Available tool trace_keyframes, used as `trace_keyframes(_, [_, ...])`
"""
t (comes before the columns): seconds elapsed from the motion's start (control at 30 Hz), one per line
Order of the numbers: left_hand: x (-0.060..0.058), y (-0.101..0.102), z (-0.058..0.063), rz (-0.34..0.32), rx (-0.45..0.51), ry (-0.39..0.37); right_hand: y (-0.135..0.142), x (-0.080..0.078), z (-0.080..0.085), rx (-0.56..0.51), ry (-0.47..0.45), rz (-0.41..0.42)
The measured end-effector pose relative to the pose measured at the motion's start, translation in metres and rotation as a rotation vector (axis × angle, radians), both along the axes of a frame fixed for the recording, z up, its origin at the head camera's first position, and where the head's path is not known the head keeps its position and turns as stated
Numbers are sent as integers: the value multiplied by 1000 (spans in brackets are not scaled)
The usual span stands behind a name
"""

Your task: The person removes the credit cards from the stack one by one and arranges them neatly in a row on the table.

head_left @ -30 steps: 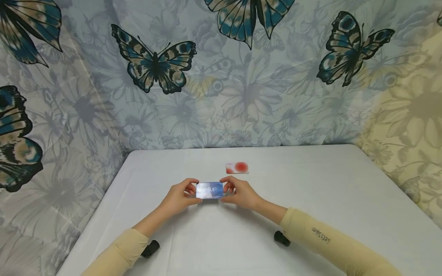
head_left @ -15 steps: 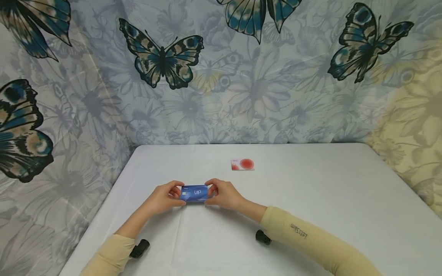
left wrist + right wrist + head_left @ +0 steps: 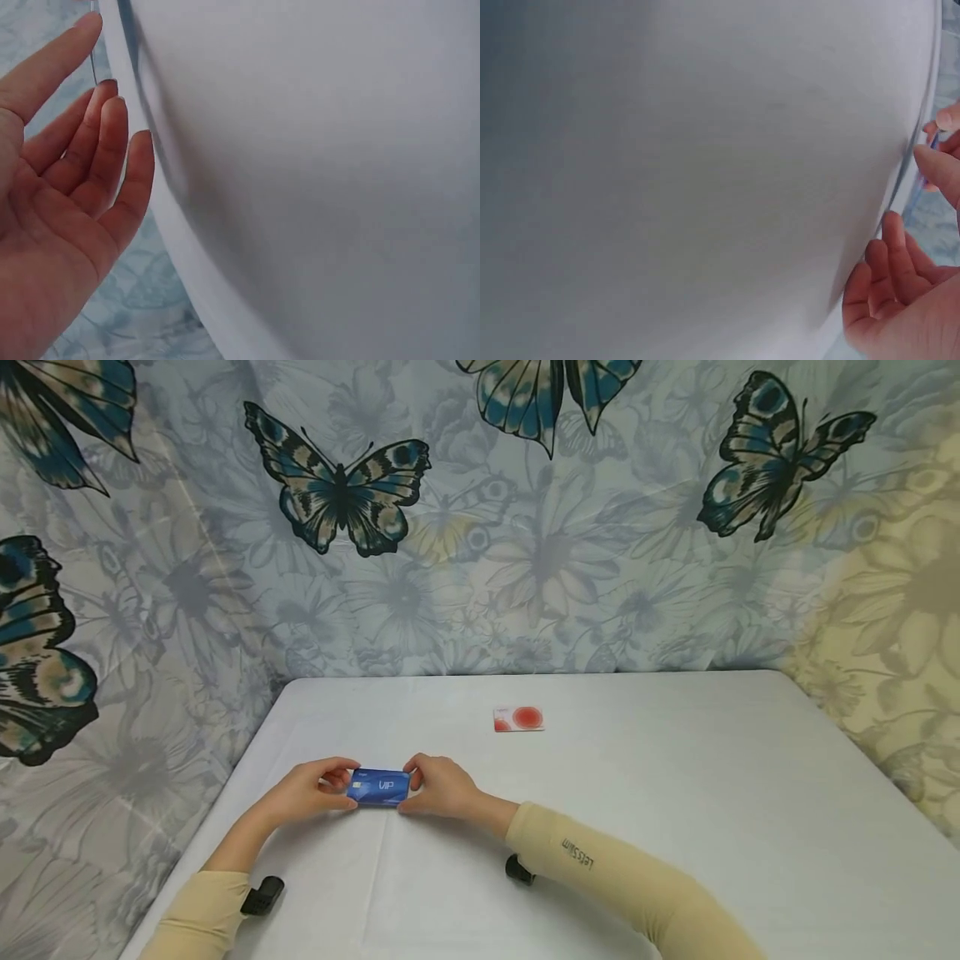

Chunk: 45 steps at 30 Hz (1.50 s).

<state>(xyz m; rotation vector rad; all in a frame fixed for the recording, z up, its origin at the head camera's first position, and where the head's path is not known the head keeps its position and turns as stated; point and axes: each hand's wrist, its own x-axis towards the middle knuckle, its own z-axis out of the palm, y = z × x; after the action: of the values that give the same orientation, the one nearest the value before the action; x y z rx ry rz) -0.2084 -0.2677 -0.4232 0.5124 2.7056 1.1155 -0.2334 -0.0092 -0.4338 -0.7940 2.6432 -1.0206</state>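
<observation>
Between both hands is a blue card (image 3: 378, 787) printed "VIP", with a small gold chip mark, held above the table left of centre. My left hand (image 3: 311, 791) pinches its left edge between thumb and fingers. On the opposite edge, my right hand (image 3: 442, 787) pinches the card's right corners. In the left wrist view the left hand (image 3: 75, 172) shows thumb and fingertips at a thin card edge, cut off at the top. The right wrist view has the right hand (image 3: 911, 292) at the lower right, the card mostly hidden there.
Farther back on the white table (image 3: 637, 760) lies a red and white card (image 3: 519, 719). Black wrist cameras sit at the left wrist (image 3: 262, 896) and right wrist (image 3: 520, 869). A butterfly-patterned cloth (image 3: 420, 610) hangs behind the table's back edge.
Both hands have carried the blue card leftward across the table and slightly nearer. Its glare has gone, so the print shows clearly. The red and white card stays on the table.
</observation>
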Motion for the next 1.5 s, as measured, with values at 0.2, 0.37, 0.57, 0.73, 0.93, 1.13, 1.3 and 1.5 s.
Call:
trace_keyframes(0.2, [-2,-13,-6,23,1,-19,-17,-2,4,75,57,7])
trace_keyframes(0.37, [-3,-18,-8,29,-10,-13,-23,-4,2,114,123,14])
trace_keyframes(0.57, [-3,-19,-7,30,-17,-27,-27,-6,1,180,125,-9])
trace_keyframes(0.73, [0,-19,-6,37,-5,-46,-29,-4,-1,201,131,-12])
trace_keyframes(0.93, [1,-20,-10,53,3,-49,-29,-1,0,199,144,-5])
trace_keyframes(1.13, [3,-20,-12,74,30,-58,-29,-2,-2,186,138,-1])
trace_keyframes(1.3, [3,-20,-12,73,61,-69,-29,-3,-3,178,130,1])
trace_keyframes(1.5, [2,-21,-13,75,70,-69,-29,-3,-3,167,122,8])
